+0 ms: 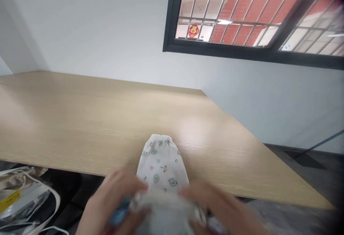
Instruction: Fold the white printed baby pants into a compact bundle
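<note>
A white cloth piece with a gathered, elastic-looking far end (162, 161) lies over the table's near edge. Green bear faces and small pink and brown figures are printed on it; it resembles a sleeve cover, but its exact kind does not show. Its near end is bunched up, pale and blurred by motion. My left hand (115, 201) grips that bunched end from the left, thumb below and fingers above. On the other side my right hand (221, 206) pinches it in the same way. Both hands are smeared at the fingertips.
The pale wooden table (88, 116) runs along a white wall and has a slanted right edge. Below its near edge at left is an open bag (51, 188) with plastic-wrapped things and a yellow label. A barred window (228, 16) is at upper right.
</note>
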`<state>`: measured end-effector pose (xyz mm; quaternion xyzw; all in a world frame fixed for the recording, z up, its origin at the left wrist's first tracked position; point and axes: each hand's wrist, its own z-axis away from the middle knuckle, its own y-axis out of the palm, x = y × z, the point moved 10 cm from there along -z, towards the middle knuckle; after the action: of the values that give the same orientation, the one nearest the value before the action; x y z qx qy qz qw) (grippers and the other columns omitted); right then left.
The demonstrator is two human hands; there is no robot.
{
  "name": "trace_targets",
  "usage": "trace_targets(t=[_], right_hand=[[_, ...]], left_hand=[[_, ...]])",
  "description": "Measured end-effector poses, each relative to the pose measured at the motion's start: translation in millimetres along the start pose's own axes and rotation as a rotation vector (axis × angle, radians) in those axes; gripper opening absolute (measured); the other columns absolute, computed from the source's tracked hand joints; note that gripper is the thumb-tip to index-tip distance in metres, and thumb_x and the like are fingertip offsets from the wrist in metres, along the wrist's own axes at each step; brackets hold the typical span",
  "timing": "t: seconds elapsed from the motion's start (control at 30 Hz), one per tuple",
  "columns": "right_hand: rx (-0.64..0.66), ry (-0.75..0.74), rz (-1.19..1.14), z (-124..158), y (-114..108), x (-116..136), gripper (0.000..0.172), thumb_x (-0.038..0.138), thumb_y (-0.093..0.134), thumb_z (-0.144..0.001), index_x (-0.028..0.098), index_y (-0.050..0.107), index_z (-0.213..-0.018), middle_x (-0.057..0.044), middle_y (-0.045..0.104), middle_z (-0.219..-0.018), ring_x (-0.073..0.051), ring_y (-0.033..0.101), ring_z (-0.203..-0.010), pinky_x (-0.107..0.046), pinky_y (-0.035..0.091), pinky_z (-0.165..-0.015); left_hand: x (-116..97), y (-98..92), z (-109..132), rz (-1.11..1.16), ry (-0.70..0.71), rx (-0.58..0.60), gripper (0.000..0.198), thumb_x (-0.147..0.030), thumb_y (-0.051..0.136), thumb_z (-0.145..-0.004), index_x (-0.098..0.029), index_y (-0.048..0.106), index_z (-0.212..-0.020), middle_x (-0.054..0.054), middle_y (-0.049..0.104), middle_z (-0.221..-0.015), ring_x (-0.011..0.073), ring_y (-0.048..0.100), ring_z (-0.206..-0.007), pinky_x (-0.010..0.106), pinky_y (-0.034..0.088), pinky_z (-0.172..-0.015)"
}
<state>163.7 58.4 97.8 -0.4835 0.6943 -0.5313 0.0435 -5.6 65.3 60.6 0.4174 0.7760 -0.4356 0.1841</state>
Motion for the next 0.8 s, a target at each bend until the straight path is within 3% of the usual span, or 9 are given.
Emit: trace_targets(t=[0.1,0.17,0.23,0.3,0.43,0.53,0.67,0.73,0.8], right_hand=[[-0.087,0.072,0.034,-50.2,4.1,-56.9,0.022,0.020,0.045,-0.085,0.021,0.056,-0.104,-0.005,0.062,-0.093,-0.015,0.059,-0.072,-0.025,0.049,-0.063],[-0.035,0.220,0.072,-80.8,18.6,-106.6,0.024,0.016,0.049,-0.082,0.017,0.056,-0.104,-0.007,0.061,-0.096,-0.017,0.058,-0.078,-0.027,0.048,-0.066],[0.100,0.342,0.105,-97.5,38.5,-144.8,0.026,0.016,0.049,-0.083,0.013,0.056,-0.108,-0.009,0.061,-0.093,-0.019,0.058,-0.080,-0.030,0.047,-0.069],[0.178,0.384,0.113,-100.3,47.6,-160.3,0.028,0.018,0.047,-0.085,0.012,0.056,-0.111,-0.010,0.062,-0.093,-0.020,0.058,-0.083,-0.032,0.047,-0.072],[0.047,0.208,0.241,-82.2,25.2,-124.7,0.030,0.019,0.043,-0.088,0.014,0.054,-0.116,-0.011,0.057,-0.111,-0.023,0.053,-0.102,-0.038,0.044,-0.085],[0.017,-0.023,0.250,-51.1,25.5,-71.2,0.030,0.018,0.037,-0.091,0.018,0.055,-0.115,-0.008,0.058,-0.113,-0.020,0.052,-0.105,-0.035,0.044,-0.090],[0.177,-0.150,0.313,-7.7,69.0,-35.1,0.034,0.023,0.046,-0.087,0.015,0.055,-0.119,-0.009,0.058,-0.118,-0.024,0.049,-0.113,-0.041,0.037,-0.100],[0.166,-0.160,0.411,5.6,83.2,-32.4,0.040,0.024,0.049,-0.085,0.012,0.053,-0.123,-0.010,0.053,-0.124,-0.027,0.043,-0.119,-0.046,0.034,-0.102],[0.134,-0.189,0.487,14.8,91.6,-31.1,0.048,0.022,0.049,-0.082,0.009,0.047,-0.129,-0.011,0.047,-0.131,-0.027,0.040,-0.122,-0.046,0.035,-0.102]], left_hand=[[15.7,22.9,-62.9,-0.077,-0.099,0.030,0.024,-0.039,0.047,-0.087,-0.023,0.058,-0.100,0.002,0.064,-0.091,0.0184,0.059,-0.085,0.026,0.048,-0.067],[35.6,53.5,-93.6,-0.227,-0.145,0.153,0.027,-0.032,0.042,-0.089,-0.020,0.053,-0.111,0.005,0.063,-0.094,0.0194,0.059,-0.088,0.029,0.047,-0.075],[57.6,78.4,-105.9,-0.349,-0.175,0.242,0.030,-0.025,0.041,-0.089,-0.015,0.053,-0.114,0.011,0.061,-0.103,0.0238,0.057,-0.098,0.037,0.043,-0.085],[72.7,91.4,-102.5,-0.384,-0.176,0.288,0.032,-0.024,0.040,-0.089,-0.013,0.052,-0.117,0.014,0.058,-0.112,0.0270,0.052,-0.108,0.041,0.039,-0.091],[77.5,76.1,-68.3,-0.322,-0.201,0.246,0.046,-0.033,0.031,-0.094,-0.012,0.033,-0.135,0.014,0.042,-0.135,0.0238,0.039,-0.125,0.039,0.035,-0.100],[52.4,61.1,-34.0,-0.253,-0.108,0.198,0.045,-0.036,0.025,-0.096,-0.020,0.031,-0.137,0.007,0.038,-0.140,0.0204,0.035,-0.128,0.039,0.032,-0.104],[6.3,99.0,-6.0,-0.245,0.222,0.467,0.043,-0.032,0.024,-0.097,-0.030,0.024,-0.140,-0.001,0.034,-0.142,0.0188,0.030,-0.131,0.043,0.027,-0.108],[5.0,123.5,-20.2,-0.312,0.262,0.569,0.042,-0.030,0.022,-0.097,-0.030,0.027,-0.139,-0.001,0.034,-0.142,0.0205,0.028,-0.132,0.049,0.022,-0.108],[13.2,141.9,-54.0,-0.418,0.244,0.569,0.040,-0.029,0.023,-0.097,-0.027,0.036,-0.135,0.001,0.038,-0.140,0.0228,0.030,-0.131,0.053,0.019,-0.107]])
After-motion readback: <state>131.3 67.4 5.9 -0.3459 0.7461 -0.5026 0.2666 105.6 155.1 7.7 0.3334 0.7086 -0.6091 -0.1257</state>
